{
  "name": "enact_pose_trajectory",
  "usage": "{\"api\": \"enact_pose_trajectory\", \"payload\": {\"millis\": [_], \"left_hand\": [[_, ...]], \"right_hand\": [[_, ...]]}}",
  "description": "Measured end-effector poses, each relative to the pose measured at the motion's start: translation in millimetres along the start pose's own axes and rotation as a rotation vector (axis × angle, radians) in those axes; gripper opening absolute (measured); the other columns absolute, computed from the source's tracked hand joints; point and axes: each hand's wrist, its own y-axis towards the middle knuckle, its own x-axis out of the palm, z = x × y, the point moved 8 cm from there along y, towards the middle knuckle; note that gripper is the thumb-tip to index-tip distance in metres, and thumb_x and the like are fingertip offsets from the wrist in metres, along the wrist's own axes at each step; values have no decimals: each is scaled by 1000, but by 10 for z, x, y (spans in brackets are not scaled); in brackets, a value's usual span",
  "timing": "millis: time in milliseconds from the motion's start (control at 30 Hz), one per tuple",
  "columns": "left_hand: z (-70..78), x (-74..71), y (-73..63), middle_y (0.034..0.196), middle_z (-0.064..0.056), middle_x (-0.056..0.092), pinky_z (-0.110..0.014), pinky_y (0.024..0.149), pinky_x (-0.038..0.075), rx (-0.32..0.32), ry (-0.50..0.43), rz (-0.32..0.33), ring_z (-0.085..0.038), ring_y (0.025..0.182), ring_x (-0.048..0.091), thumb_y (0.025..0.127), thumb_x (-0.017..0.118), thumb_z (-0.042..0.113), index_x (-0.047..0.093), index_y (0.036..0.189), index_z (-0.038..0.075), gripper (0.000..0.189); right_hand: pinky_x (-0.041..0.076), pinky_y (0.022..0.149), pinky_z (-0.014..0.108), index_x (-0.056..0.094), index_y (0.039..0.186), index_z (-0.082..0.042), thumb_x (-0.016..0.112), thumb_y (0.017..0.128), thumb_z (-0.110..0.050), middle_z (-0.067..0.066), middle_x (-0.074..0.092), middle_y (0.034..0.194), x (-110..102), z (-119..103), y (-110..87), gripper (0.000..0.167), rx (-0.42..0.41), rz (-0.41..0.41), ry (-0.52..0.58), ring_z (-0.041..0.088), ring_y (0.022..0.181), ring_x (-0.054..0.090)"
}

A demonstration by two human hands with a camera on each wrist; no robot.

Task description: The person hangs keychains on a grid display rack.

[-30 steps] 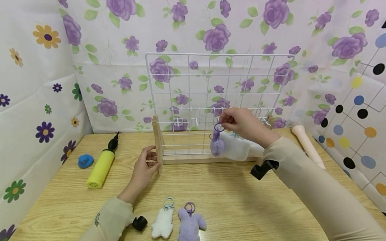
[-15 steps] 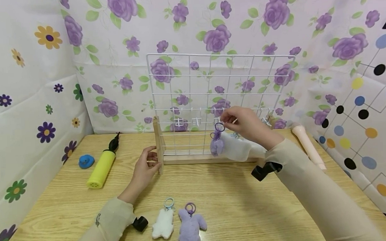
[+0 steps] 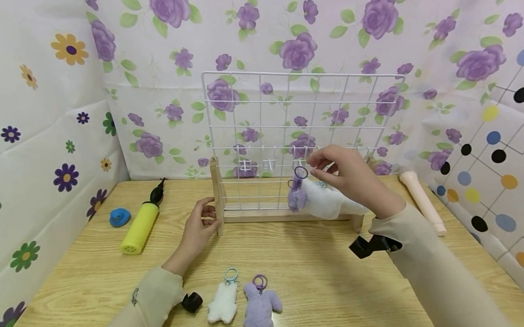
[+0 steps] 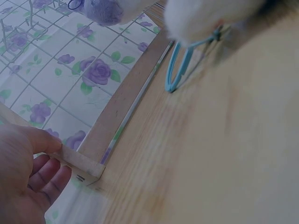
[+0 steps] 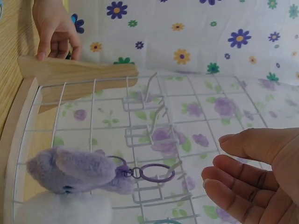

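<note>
A white wire grid rack stands on a wooden base. My left hand grips its left wooden side post, thumb on one face and fingers curled at the other. A purple plush keychain hangs by its purple ring from a rack hook. Beside it hangs white plush, partly behind my right hand. That hand is just right of the ring, apart from it, fingers loosely bent and holding nothing. A white plush keychain and another purple plush keychain lie on the table.
More white hooks line the grid to the left. On the table's left are a blue toy duck and a yellow hand pump. A pale pink tube-like object lies at the right. Patterned cloth surrounds the table.
My right hand has let go of the purple ring and drawn back to the right. The purple plush keychain stays hanging on the hook. My left hand keeps its grip on the post.
</note>
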Motion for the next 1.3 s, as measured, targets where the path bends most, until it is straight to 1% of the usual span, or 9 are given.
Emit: {"api": "enact_pose_trajectory", "payload": {"millis": [133, 233, 367, 633, 800, 967, 1200, 1300], "left_hand": [[13, 10, -4, 116, -21, 55, -25, 81, 53, 2, -3, 2, -31, 102, 57, 84, 67, -6, 39, 139, 5, 62], [13, 15, -2, 116, -21, 55, -27, 81, 54, 5, -4, 1, -31, 102, 56, 84, 67, -6, 39, 139, 5, 63], [8, 17, 5, 116, -20, 55, -27, 81, 53, 9, 3, -1, -30, 102, 56, 84, 67, -6, 39, 139, 5, 63], [-17, 11, 13, 117, -20, 55, -25, 80, 52, -2, 5, -3, -30, 102, 56, 84, 67, -6, 39, 139, 6, 62], [-25, 2, 11, 117, -20, 55, -25, 80, 52, -4, 15, 0, -29, 101, 56, 84, 67, -6, 39, 139, 7, 63], [-16, -9, 4, 116, -20, 55, -23, 79, 52, -11, 10, 4, -29, 101, 56, 84, 67, -7, 40, 139, 6, 62], [-13, -10, 4, 117, -20, 55, -23, 79, 52, -16, 9, 8, -30, 101, 56, 84, 67, -7, 40, 139, 6, 63], [-16, -7, 3, 117, -19, 55, -21, 79, 51, -16, 6, 5, -29, 101, 55, 84, 67, -7, 39, 139, 6, 63]], "right_hand": [[55, 74, 33, 68, 106, -6, 64, 92, -10, 7, 69, 100, 9, -73, -95, 16, -46, 21, 14, 16, 88, 64], [56, 72, 32, 67, 106, -5, 66, 90, -9, 7, 69, 101, 38, -123, -165, 17, -79, 32, 17, 16, 87, 65], [57, 72, 30, 67, 107, -5, 67, 89, -6, 8, 68, 101, 94, -158, -256, 19, -101, 43, 35, 16, 86, 65], [56, 70, 24, 67, 106, -9, 68, 87, -6, 6, 68, 101, 198, -217, -411, 19, -146, 64, 94, 11, 84, 65], [56, 71, 22, 66, 105, -11, 69, 87, -6, 3, 68, 100, 287, -239, -493, 19, -157, 54, 126, 8, 83, 64], [56, 71, 22, 66, 106, -12, 69, 87, -4, 3, 67, 101, 387, -253, -561, 21, -166, 47, 161, 7, 84, 63], [56, 69, 22, 66, 108, -12, 68, 88, -6, 0, 67, 99, 609, -250, -644, 21, -138, -14, 241, 5, 83, 63], [56, 69, 22, 66, 107, -12, 68, 87, -5, 0, 66, 97, 693, -252, -680, 21, -149, -21, 278, 5, 82, 62]]}}
